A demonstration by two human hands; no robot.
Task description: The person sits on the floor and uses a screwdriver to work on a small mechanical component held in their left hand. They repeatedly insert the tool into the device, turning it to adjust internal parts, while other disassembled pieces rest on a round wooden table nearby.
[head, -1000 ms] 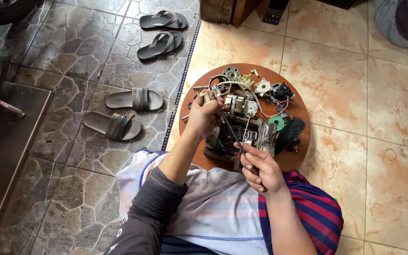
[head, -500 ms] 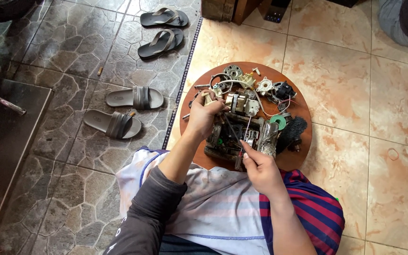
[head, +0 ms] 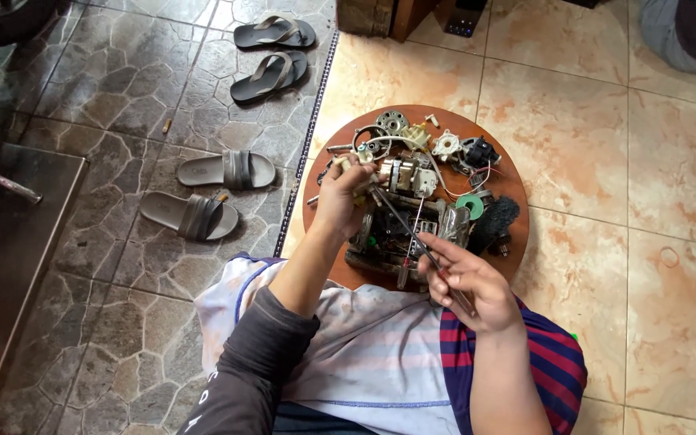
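Fingers of our right hand [head: 470, 283] were clamped on a screwdriver [head: 412, 234], its shaft slanting up-left toward our left hand [head: 346, 193], closed on a small part.

Even, soft daylight, bright on the tan floor tiles [head: 606, 161] right of the right hand [head: 470, 283], dimmer over grey stone paving [head: 122, 97] left of the left hand [head: 341, 195]; shadows faint, focus sharp, slight wide-angle bending at edges.

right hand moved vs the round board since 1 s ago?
Barely. The right hand with its screwdriver is at the same near edge of the round board; no clear shift either way.
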